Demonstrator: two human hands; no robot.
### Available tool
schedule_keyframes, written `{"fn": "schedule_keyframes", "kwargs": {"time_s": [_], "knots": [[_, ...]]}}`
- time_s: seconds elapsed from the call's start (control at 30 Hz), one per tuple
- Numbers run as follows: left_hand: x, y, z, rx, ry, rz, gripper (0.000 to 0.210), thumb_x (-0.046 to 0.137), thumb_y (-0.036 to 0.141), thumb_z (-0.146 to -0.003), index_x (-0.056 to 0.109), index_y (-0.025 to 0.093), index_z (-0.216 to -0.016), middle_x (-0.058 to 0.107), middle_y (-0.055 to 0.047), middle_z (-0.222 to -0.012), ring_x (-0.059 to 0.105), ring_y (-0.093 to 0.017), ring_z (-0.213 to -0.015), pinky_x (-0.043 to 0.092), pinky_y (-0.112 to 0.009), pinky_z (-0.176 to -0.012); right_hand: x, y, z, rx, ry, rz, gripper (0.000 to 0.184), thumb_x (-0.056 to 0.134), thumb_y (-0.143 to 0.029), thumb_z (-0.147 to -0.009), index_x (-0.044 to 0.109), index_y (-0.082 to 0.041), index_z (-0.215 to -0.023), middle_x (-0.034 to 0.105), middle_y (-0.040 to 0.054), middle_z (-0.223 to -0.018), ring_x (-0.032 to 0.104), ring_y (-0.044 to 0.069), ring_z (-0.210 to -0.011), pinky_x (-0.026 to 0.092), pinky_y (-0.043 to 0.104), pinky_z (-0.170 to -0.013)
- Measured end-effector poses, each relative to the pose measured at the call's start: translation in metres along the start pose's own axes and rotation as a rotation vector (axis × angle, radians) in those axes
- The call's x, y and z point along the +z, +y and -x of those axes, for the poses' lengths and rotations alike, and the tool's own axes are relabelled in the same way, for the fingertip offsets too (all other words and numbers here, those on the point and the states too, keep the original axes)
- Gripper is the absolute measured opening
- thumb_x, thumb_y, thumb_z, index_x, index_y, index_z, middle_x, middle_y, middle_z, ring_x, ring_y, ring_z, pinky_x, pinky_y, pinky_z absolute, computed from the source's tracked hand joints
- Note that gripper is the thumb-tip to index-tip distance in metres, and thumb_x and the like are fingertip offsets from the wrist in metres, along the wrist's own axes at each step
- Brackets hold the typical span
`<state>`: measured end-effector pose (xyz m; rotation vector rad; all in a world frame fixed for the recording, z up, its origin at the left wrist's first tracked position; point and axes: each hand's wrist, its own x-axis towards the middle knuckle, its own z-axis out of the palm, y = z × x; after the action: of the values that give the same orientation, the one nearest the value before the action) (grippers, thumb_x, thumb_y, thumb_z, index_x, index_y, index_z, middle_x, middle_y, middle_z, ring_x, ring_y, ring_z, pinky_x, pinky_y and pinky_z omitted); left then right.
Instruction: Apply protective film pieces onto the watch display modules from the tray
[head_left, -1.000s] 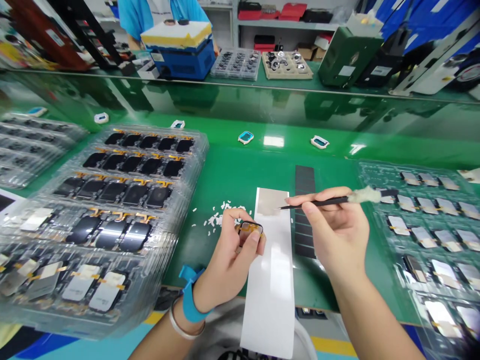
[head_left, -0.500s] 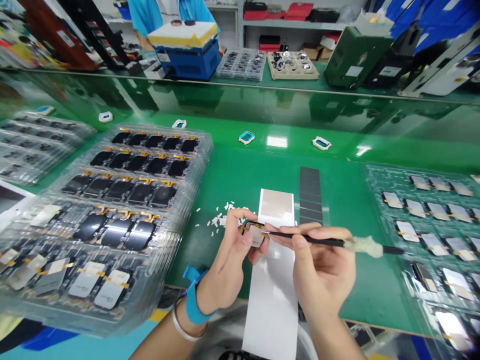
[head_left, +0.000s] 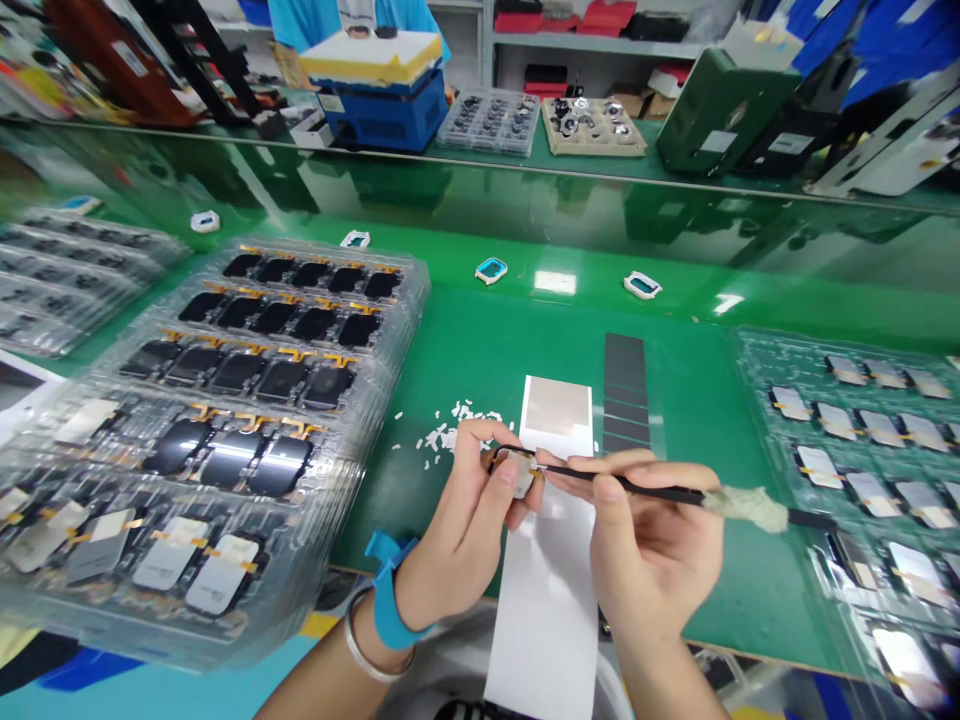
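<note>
At my far left, a stack of clear trays (head_left: 322, 565) stands on the green table (head_left: 450, 330), its top tray set with rows of dark-screened modules and, nearest me, some with pale backs turned up. Beside it, my left forearm comes up from the bottom edge, angled toward the right, a silver bangle (head_left: 357, 645) and a blue wristband (head_left: 390, 612) around it. My left hand (head_left: 463, 520) is raised with its thumb side up, pinching a small display module (head_left: 523, 482): the thumb lies across its pale face, the index finger arches over its upper edge, and the other fingers curl behind. The module is thus off the table, tilted toward me, in front of a long white strip (head_left: 544, 610) that runs down toward my lap. Small white pieces (head_left: 448, 437) lie scattered beyond my left knuckles. To the right, the tip of a slim black tool (head_left: 664, 492) meets the module's right edge from my view; I cannot tell if it touches. My right hand (head_left: 649, 545) grips that tool like a pen, thumb against its near side, index finger stretched along it, remaining fingers bent beneath, the forearm slanting up from the lower right. The tool's pale wrapping (head_left: 746, 508) sticks out past my hand, toward a clear tray (head_left: 765, 350) of pale-backed modules at far right.
</note>
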<state>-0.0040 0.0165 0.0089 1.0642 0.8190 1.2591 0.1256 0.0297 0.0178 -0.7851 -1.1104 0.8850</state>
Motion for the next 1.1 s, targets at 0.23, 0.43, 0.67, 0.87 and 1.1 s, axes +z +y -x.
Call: {"fn": "schedule_keyframes", "kwargs": {"time_s": [0.23, 0.43, 0.67, 0.87, 1.1], "knots": [[0.0003, -0.0014, -0.0008, -0.011, 0.005, -0.01, 0.01, 0.034, 0.033, -0.108, 0.041, 0.026, -0.11, 0.053, 0.005, -0.077, 0.043, -0.009, -0.064, 0.038, -0.02, -0.06, 0.0002, 0.0001, -0.0001, -0.007, -0.006, 0.001, 0.025, 0.057, -0.001, -0.09, 0.053, -0.024, -0.1, 0.07, 0.0004, -0.088, 0.074, 0.014, -0.083, 0.066, 0.024, -0.063], [-0.0003, -0.0006, -0.0002, -0.006, 0.011, -0.017, 0.011, 0.034, 0.033, -0.108, 0.041, 0.026, -0.11, 0.053, 0.004, -0.077, 0.044, -0.008, -0.063, 0.039, -0.02, -0.059, 0.0002, -0.0007, 0.0009, -0.01, -0.012, 0.002, 0.024, 0.056, -0.002, -0.091, 0.053, -0.024, -0.099, 0.069, -0.0003, -0.087, 0.073, 0.014, -0.084, 0.067, 0.024, -0.065], [0.0007, -0.0003, 0.0007, -0.028, 0.048, -0.041, 0.01, 0.035, 0.033, -0.108, 0.041, 0.025, -0.108, 0.054, 0.003, -0.077, 0.044, -0.009, -0.063, 0.04, -0.02, -0.058, 0.0013, -0.0014, 0.0, 0.002, -0.008, -0.006, 0.024, 0.056, -0.002, -0.091, 0.053, -0.024, -0.099, 0.069, -0.0001, -0.087, 0.074, 0.014, -0.083, 0.067, 0.026, -0.065], [-0.0011, -0.0034, 0.0014, 0.009, 0.076, -0.084, 0.008, 0.038, 0.033, -0.107, 0.04, 0.025, -0.105, 0.054, 0.004, -0.073, 0.041, -0.008, -0.055, 0.035, -0.018, -0.051, 0.0027, -0.0025, 0.0004, 0.001, 0.0, -0.025, 0.023, 0.055, -0.002, -0.091, 0.053, -0.023, -0.099, 0.069, 0.0, -0.088, 0.075, 0.015, -0.083, 0.069, 0.031, -0.071], [-0.0029, -0.0027, -0.0066, 0.021, 0.13, -0.125, 0.015, 0.05, 0.033, -0.103, 0.038, 0.024, -0.099, 0.049, 0.008, -0.064, 0.039, -0.006, -0.049, 0.031, -0.015, -0.047, 0.0005, -0.0005, 0.0003, 0.003, 0.072, 0.0, 0.019, 0.058, -0.006, -0.091, 0.052, -0.022, -0.099, 0.069, 0.0006, -0.087, 0.074, 0.016, -0.079, 0.069, 0.033, -0.066]]}}
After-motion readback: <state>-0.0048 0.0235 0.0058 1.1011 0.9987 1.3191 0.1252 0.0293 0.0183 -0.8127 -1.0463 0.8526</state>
